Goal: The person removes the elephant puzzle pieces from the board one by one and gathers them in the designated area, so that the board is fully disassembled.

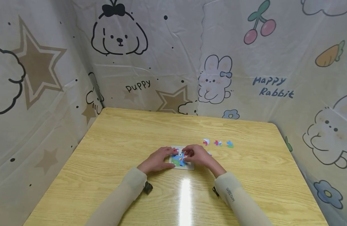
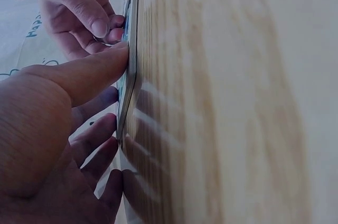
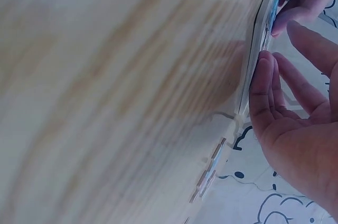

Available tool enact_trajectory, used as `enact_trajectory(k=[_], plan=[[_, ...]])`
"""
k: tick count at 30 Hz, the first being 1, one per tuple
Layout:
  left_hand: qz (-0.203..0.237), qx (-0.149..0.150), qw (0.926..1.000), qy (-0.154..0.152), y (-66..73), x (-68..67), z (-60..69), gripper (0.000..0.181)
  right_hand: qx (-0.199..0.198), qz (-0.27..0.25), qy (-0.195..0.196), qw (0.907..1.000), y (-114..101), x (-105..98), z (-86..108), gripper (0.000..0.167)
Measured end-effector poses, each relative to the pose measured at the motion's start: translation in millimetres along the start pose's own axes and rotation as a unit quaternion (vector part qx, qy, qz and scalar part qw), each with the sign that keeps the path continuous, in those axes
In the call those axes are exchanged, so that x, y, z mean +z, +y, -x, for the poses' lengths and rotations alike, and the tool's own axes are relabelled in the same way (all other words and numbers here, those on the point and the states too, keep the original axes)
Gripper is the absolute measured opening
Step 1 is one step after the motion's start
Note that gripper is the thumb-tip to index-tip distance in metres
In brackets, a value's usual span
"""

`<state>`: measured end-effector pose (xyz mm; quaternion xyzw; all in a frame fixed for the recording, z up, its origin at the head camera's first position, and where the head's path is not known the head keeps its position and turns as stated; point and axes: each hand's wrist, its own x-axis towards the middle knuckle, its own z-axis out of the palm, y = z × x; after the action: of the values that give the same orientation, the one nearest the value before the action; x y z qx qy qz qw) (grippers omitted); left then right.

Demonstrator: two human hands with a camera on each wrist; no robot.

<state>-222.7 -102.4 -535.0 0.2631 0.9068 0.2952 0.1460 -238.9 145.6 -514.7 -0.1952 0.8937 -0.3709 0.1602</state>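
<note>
Both the left hand [image 1: 158, 159] and the right hand [image 1: 200, 154] of a person in pale sleeves [image 1: 135, 181] meet over a small puzzle board [image 1: 190, 167] on a wood-grained counter [image 1: 247, 188]. The left hand lies relaxed, ungripping, its thumb resting at the board's near left edge and its fingers reaching over the far left part. From the other side, the right hand bends its fingers onto the board, its thumb standing apart from them in a loose, unclenched pose. Between the two, blue and green parts of the puzzle picture [image 1: 177, 162] show. Three loose pieces, a red-and-white one [image 1: 206, 142], a second with red [image 1: 217, 143] and a blue-and-green one [image 1: 229, 144], sit in a row beyond the right hand (another pale piece [image 1: 209, 153] peeks out just beside it, mostly hidden). Behind the counter hangs a pale cloth [image 1: 173, 62] printed with a puppy, stars, cherries and the words "Happy Rabbit."
</note>
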Motion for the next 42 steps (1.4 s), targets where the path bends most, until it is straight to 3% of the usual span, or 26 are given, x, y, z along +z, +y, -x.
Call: enact_trajectory(k=[19, 28, 42], plan=[[-0.005, 0.002, 1.0000, 0.001, 1.1, -0.2, 0.5, 0.061, 0.048, -0.032, 0.018, 0.9981, -6.1, 3.9, -5.5, 0.032], [-0.006, 0.002, 1.0000, 0.001, 2.1, -0.7, 0.9, 0.061, 0.035, 0.008, 0.025, 0.9991, -7.2, 5.5, -9.3, 0.028], [-0.025, 0.009, 0.9996, -0.005, -1.0, 0.0, -0.6, 0.061, -0.030, 0.074, 0.033, 0.9963, -8.0, 4.2, -8.6, 0.026]])
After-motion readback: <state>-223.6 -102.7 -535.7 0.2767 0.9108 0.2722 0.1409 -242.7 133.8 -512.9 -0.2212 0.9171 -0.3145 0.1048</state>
